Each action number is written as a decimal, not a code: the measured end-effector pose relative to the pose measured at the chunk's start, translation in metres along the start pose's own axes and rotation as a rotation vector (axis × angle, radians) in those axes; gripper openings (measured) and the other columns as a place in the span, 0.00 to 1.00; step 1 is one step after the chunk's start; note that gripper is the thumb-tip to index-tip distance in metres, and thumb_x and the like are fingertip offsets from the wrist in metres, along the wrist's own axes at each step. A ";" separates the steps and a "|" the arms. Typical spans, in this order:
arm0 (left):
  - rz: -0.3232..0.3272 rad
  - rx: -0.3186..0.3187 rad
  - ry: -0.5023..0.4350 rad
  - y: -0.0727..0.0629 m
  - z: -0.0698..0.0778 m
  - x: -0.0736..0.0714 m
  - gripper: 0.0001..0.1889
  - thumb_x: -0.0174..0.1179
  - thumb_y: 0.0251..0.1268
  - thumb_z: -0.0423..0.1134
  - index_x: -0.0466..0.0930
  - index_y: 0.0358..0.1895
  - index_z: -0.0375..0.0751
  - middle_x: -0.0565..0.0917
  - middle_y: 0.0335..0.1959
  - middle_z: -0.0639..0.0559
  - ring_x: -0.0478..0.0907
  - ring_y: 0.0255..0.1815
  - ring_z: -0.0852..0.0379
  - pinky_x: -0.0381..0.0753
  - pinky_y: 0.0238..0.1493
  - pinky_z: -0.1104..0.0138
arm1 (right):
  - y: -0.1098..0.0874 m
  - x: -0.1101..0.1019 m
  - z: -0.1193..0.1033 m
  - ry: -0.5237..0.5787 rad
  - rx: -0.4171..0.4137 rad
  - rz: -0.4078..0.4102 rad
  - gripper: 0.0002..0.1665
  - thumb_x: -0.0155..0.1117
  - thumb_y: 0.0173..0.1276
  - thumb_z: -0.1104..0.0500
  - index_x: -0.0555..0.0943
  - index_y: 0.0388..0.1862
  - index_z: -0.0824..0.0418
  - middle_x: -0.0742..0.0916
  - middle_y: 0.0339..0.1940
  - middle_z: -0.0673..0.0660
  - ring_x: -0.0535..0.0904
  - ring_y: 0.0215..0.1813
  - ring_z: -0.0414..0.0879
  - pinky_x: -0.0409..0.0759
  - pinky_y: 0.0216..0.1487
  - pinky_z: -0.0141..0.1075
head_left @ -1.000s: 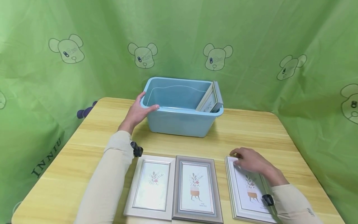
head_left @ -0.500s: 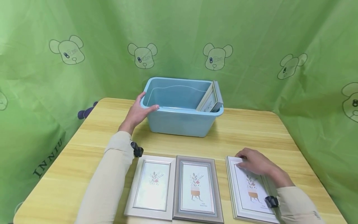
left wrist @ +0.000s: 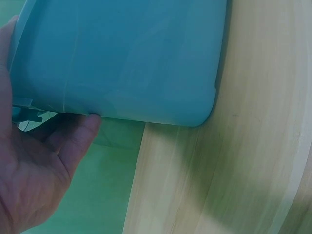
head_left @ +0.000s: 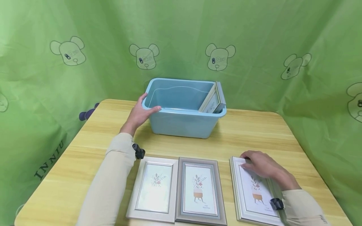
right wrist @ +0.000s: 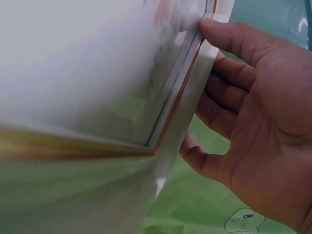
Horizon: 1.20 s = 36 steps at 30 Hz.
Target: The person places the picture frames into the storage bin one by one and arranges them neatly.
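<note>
My left hand point(head_left: 138, 114) grips the left end of a light blue plastic bin point(head_left: 181, 124), thumb over the front rim and fingers down the outer end wall. In the left wrist view the fingertips point(left wrist: 90, 122) press the wall of the bin from outside. My right hand point(head_left: 261, 164) holds the far edge of a white picture frame point(head_left: 258, 201) at the right of the table. In the right wrist view its thumb point(right wrist: 234, 36) lies on the front border and the other fingers curl at the outer side. More frame edges show beneath this one, like a stack.
A white picture frame point(head_left: 154, 188) and a grey-brown one point(head_left: 200, 191) lie side by side at the table's front. Picture frames point(head_left: 212, 102) lean in the bin's right end, sticking above its rim. A green curtain point(head_left: 181, 28) hangs behind the wooden table point(head_left: 93, 150).
My right hand has shifted slightly right along the far edge of the picture frame and closed its thumb and fingers on it. The left hand and the bin stay in place.
</note>
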<state>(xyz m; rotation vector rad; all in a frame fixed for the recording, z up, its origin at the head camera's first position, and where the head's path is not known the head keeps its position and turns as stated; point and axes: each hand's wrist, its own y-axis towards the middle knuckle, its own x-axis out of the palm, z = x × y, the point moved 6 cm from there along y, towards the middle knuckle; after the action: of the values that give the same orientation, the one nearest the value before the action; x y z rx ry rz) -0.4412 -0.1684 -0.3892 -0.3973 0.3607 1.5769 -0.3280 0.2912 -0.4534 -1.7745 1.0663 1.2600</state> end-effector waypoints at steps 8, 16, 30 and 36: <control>-0.002 -0.006 -0.006 -0.002 0.000 -0.001 0.56 0.67 0.46 0.70 0.42 0.77 0.70 0.51 0.79 0.47 0.53 0.77 0.41 0.58 0.72 0.40 | -0.006 -0.017 -0.003 0.039 -0.008 0.067 0.16 0.65 0.66 0.56 0.79 0.50 0.61 0.85 0.40 0.53 0.76 0.33 0.38 0.76 0.35 0.32; -0.007 -0.010 -0.019 -0.001 0.000 0.000 0.53 0.67 0.49 0.66 0.42 0.76 0.70 0.51 0.79 0.47 0.52 0.77 0.40 0.58 0.72 0.40 | -0.011 -0.036 -0.007 0.013 -0.032 0.135 0.13 0.65 0.66 0.57 0.78 0.48 0.58 0.84 0.36 0.50 0.75 0.33 0.37 0.76 0.35 0.32; -0.012 -0.003 -0.032 -0.002 0.003 0.001 0.56 0.67 0.44 0.71 0.42 0.76 0.72 0.51 0.79 0.48 0.52 0.77 0.41 0.58 0.72 0.39 | -0.024 -0.071 -0.031 -0.017 -0.098 0.268 0.17 0.66 0.66 0.55 0.78 0.53 0.54 0.87 0.48 0.56 0.83 0.48 0.52 0.81 0.48 0.51; -0.015 -0.008 -0.033 -0.002 0.002 0.001 0.56 0.67 0.44 0.70 0.41 0.76 0.72 0.50 0.80 0.48 0.52 0.78 0.41 0.57 0.72 0.39 | -0.029 -0.083 -0.045 -0.065 -0.161 0.316 0.18 0.70 0.62 0.57 0.80 0.52 0.51 0.87 0.49 0.52 0.84 0.49 0.51 0.81 0.49 0.49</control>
<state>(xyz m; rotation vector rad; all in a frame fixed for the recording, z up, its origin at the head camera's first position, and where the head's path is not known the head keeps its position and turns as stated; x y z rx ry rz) -0.4389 -0.1664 -0.3883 -0.3792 0.3258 1.5690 -0.3005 0.2821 -0.3595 -1.7135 1.2744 1.6234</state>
